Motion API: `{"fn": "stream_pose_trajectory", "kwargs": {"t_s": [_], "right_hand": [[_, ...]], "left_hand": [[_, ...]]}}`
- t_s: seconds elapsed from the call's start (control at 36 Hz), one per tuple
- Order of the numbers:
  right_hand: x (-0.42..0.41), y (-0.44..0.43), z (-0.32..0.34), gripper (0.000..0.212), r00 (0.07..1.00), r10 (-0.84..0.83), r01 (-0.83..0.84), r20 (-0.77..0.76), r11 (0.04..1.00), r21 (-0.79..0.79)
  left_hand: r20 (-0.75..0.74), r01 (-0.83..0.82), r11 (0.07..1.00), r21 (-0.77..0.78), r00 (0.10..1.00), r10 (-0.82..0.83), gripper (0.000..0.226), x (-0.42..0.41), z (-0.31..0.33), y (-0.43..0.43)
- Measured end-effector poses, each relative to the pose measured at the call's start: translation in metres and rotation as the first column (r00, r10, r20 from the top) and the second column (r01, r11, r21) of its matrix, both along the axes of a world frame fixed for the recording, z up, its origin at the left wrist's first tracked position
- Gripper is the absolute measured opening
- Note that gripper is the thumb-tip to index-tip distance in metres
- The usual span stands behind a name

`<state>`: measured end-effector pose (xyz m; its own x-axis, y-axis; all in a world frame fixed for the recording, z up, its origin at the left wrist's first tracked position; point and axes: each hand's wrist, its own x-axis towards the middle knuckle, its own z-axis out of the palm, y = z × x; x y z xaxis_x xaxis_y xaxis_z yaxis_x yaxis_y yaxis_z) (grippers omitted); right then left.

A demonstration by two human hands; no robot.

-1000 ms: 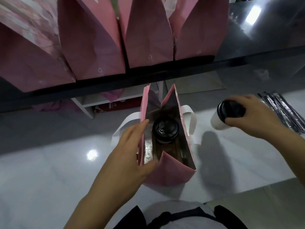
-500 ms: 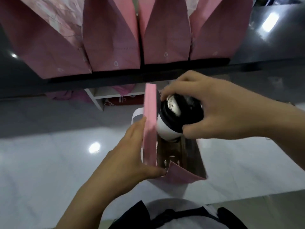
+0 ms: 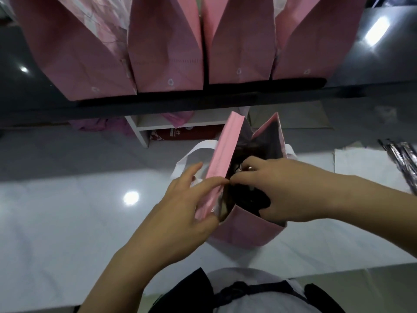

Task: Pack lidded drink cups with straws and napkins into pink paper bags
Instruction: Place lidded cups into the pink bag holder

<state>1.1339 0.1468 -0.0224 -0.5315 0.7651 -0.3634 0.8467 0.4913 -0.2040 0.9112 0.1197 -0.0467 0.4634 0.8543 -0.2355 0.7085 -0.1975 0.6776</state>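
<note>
An open pink paper bag (image 3: 246, 231) with white handles stands on the white counter in front of me. My left hand (image 3: 182, 213) holds its left wall, thumb inside and fingers outside. My right hand (image 3: 277, 188) reaches down into the bag's mouth, its fingers curled round the black lid of a drink cup (image 3: 248, 199) that sits low inside. The cup's body is hidden by the bag and my hand. An earlier cup further back in the bag is not visible.
Several pink bags (image 3: 167, 48) stand in a row on the dark shelf behind. Wrapped straws (image 3: 404, 157) lie at the right edge beside white napkins (image 3: 361, 159). A white shelf with a red box (image 3: 180, 134) shows below the counter.
My right hand carried the lidded cup from the right, over the bag and down into it. My left hand kept hold of the bag's left wall.
</note>
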Motion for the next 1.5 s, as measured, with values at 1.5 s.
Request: {"fn": "stream_pose_trajectory", "kwargs": {"t_s": [1.5], "right_hand": [[0.036, -0.13, -0.007, 0.058, 0.414, -0.679, 0.9, -0.606, 0.403, 0.164]], "left_hand": [[0.181, 0.144, 0.964, 0.222, 0.966, -0.186, 0.079, 0.013, -0.001, -0.014]]}}
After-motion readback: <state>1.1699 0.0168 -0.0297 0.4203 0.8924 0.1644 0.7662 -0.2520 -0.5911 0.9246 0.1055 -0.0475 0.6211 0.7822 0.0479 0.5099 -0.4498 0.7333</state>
